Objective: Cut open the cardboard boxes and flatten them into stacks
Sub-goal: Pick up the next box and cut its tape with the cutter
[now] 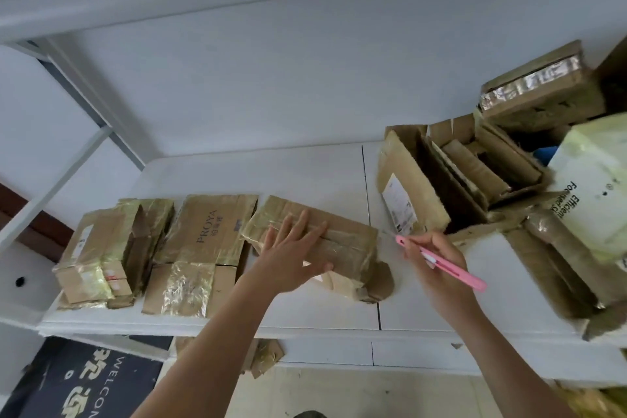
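A taped brown cardboard box [349,248] lies on the white table [305,176] in the middle. My left hand [293,254] presses flat on its top with fingers spread. My right hand [432,258] grips a pink utility knife [451,268], whose blade end points at the box's right end. To the left lie a flattened "PROYA" box [207,237] and a further pile of flattened taped cardboard [108,254].
An open box [424,180] stuffed with cardboard pieces stands at the right, with more taped boxes [543,92] and a pale yellow-green printed box [597,187] behind and beside it. A dark welcome mat [84,380] and cardboard scraps [264,356] lie on the floor below.
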A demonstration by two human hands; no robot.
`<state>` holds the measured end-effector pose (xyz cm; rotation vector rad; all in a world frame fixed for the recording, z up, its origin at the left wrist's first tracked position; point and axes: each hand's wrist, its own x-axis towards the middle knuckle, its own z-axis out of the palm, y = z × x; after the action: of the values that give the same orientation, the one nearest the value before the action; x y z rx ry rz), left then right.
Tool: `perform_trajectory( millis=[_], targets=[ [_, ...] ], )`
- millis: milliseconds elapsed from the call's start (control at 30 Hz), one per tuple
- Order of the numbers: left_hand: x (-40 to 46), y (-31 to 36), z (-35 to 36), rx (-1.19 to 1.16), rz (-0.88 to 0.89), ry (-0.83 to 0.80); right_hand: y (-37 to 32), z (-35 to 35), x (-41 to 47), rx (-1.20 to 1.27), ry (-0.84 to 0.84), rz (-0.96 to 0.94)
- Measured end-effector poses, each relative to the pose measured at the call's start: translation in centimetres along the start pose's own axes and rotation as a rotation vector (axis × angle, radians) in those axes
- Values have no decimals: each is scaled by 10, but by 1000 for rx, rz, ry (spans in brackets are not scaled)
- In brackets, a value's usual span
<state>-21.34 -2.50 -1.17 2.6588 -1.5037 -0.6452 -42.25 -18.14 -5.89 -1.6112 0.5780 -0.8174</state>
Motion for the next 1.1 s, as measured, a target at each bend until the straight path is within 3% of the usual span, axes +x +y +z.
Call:
perform_trajectory(
  millis=[300, 533, 1100],
  targets=[
    [0, 38, 4, 162, -127, 112, -7, -1, -5, 92, 192, 80],
    [5, 12, 27, -46, -5, 205, 3, 31, -9, 399, 298, 253],
    [11, 8, 28, -95, -30, 174, 18, 46, 2, 224, 307, 277]
  ],
)
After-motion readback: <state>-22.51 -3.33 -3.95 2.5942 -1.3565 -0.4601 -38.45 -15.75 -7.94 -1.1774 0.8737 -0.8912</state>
